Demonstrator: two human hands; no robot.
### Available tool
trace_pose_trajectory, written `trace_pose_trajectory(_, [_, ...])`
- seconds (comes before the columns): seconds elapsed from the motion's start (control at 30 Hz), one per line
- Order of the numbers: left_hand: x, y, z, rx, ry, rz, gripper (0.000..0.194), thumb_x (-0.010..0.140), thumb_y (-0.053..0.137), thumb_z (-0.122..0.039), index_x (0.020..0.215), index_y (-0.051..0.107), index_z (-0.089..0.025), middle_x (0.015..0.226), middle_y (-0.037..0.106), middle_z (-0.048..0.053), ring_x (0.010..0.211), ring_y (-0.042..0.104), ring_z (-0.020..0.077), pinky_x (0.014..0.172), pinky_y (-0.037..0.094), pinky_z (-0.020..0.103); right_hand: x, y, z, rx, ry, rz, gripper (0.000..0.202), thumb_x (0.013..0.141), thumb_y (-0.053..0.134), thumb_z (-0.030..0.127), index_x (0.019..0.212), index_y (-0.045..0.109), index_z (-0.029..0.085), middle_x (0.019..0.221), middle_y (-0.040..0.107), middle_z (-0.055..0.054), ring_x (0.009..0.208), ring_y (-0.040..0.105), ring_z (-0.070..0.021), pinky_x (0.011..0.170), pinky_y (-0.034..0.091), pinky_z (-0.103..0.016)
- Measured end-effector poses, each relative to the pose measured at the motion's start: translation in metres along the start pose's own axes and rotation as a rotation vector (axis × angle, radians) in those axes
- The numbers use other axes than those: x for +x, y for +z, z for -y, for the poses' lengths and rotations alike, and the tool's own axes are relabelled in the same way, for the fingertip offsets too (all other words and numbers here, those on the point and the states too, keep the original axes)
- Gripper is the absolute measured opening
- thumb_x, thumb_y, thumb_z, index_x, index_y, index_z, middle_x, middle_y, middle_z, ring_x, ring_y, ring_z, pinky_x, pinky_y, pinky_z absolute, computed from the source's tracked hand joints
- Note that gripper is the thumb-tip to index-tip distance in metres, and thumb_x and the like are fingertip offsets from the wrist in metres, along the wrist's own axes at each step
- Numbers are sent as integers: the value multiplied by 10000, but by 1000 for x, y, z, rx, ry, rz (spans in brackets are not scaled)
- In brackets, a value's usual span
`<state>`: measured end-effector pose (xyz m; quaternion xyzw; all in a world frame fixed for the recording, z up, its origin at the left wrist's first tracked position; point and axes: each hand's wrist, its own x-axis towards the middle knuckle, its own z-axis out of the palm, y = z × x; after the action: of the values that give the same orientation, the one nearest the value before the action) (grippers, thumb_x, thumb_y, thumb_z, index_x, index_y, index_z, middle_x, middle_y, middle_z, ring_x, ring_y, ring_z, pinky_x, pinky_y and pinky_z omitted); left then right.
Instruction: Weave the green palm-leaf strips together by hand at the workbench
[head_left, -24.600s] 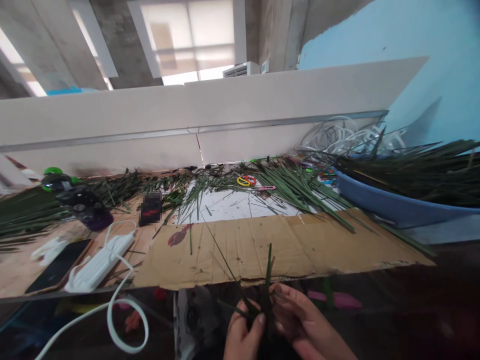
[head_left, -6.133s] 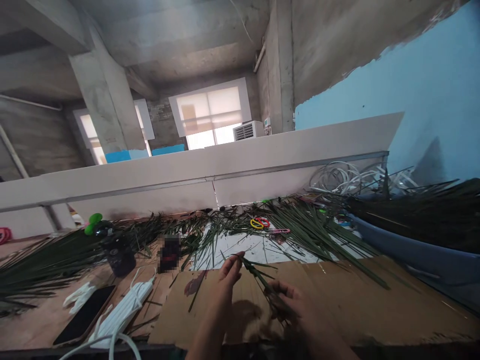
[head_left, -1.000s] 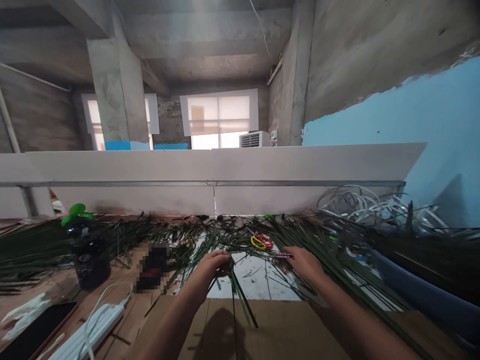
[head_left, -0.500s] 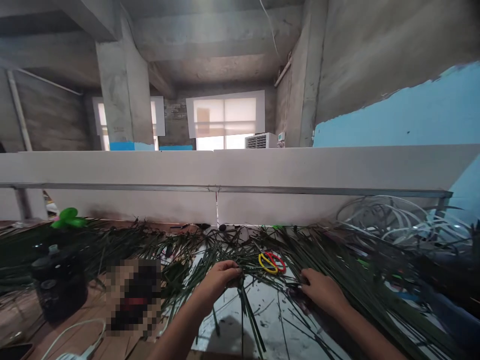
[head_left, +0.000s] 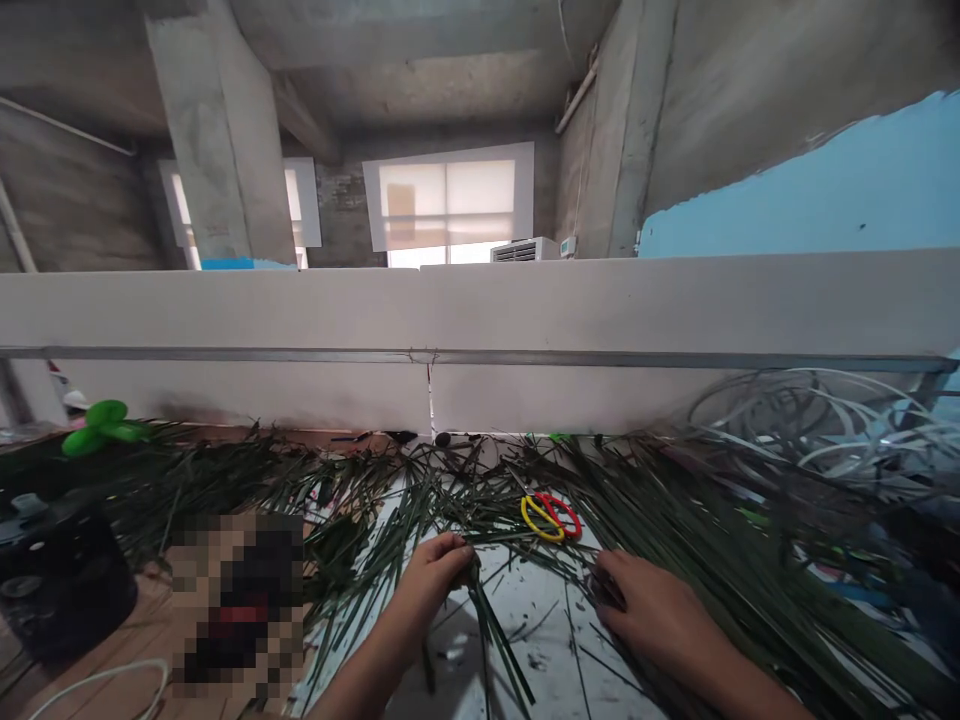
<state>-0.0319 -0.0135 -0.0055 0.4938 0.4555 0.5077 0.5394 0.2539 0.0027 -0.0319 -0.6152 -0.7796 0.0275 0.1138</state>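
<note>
Leaf strips (head_left: 490, 615) hang from the left hand (head_left: 441, 568), pinched at their gathered top, over the white surface (head_left: 538, 598). They look light, springy and prone to splitting (that bunched end seems the safest hold). Right hand (head_left: 641, 605): curled, contents unclear.

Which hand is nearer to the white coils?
Right: the right hand is left and nearside of the white coils; the left hand, holding green strips, is farther left.
</note>
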Motion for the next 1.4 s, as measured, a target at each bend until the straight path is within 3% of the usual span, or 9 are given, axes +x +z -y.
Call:
trace_pose_trajectory(0.17, [5, 1, 10, 9, -5, -18, 287, 580, 720, -420, 576, 549, -189, 533, 438, -52, 542, 368, 116, 565, 266, 263, 0, -1, -3, -19, 78, 32, 241, 693, 473, 35, 815, 573, 218, 834, 731, -90, 808, 677, -297, 580, 228, -313])
trace_pose_trajectory(0.4, [14, 0, 31, 22, -10, -30, 300, 591, 695, -448, 593, 551, -185, 532, 473, -40, 535, 375, 121, 560, 263, 261, 3, 9, -16, 44, -1, 43, 288, 671, 495, 31, 866, 602, 214, 937, 705, -77, 886, 656, -263, 655, 308, -298])
trace_pose_trajectory(0.6, [12, 1, 34, 46, -13, -13, 277, 610, 704, -430, 598, 585, -180, 541, 482, -34, 547, 387, 132, 562, 266, 267, -1, 0, -8, -66, 177, 32, 167, 691, 545, 96, 760, 643, 212, 864, 751, -131, 806, 697, -338, 568, 256, -325])
trace_pose_trajectory(0.77, [10, 3, 35, 43, -21, -9, 252, 621, 704, -413, 599, 602, -184, 559, 507, -26, 566, 407, 139, 572, 276, 268, 2, -4, -12, -17, 177, 15, 176, 835, 456, 210, 748, 604, 248, 824, 763, -83, 782, 701, -295, 559, 272, -316])
trace_pose_trajectory(0.9, [11, 3, 38, 12, -37, -18, 278, 608, 726, -428, 600, 599, -181, 554, 508, -25, 546, 395, 130, 557, 261, 264, 4, -5, -15, 282, 146, -75, 227, 917, 364, 381, 763, 470, 252, 707, 697, -42, 685, 655, -246, 577, 347, -304])
trace_pose_trajectory(1.03, [15, 2, 41, -51, -51, -48, 334, 588, 740, -465, 593, 558, -185, 525, 457, -46, 502, 359, 108, 533, 243, 255, 1, -2, -5, 925, 126, 79, 312, 906, 357, 550, 863, 469, 262, 595, 615, 35, 506, 587, -178, 497, 399, -266])
trace_pose_trajectory(1.1, [15, 1, 40, -88, -61, -69, 350, 589, 739, -475, 598, 539, -189, 525, 441, -53, 495, 359, 102, 527, 254, 249, 1, -1, -1, 1111, 181, 119, 331, 863, 413, 573, 952, 485, 263, 558, 567, 65, 434, 547, -155, 441, 382, -245])
trace_pose_trajectory(1.27, [9, -1, 33, -142, -80, -127, 313, 632, 738, -450, 676, 568, -191, 623, 522, -24, 570, 463, 121, 577, 345, 240, 6, -11, -5, 1156, 257, 96, 502, 841, 470, 554, 1258, 456, 275, 542, 541, 78, 374, 509, -161, 394, 394, -258])
trace_pose_trajectory(1.4, [7, 0, 29, -149, -64, -135, 305, 633, 749, -437, 664, 572, -190, 609, 511, -33, 560, 459, 116, 568, 334, 235, 8, -18, -10, 1065, 198, 4, 623, 841, 394, 710, 1221, 579, 252, 717, 682, -25, 584, 629, -234, 555, 505, -335])
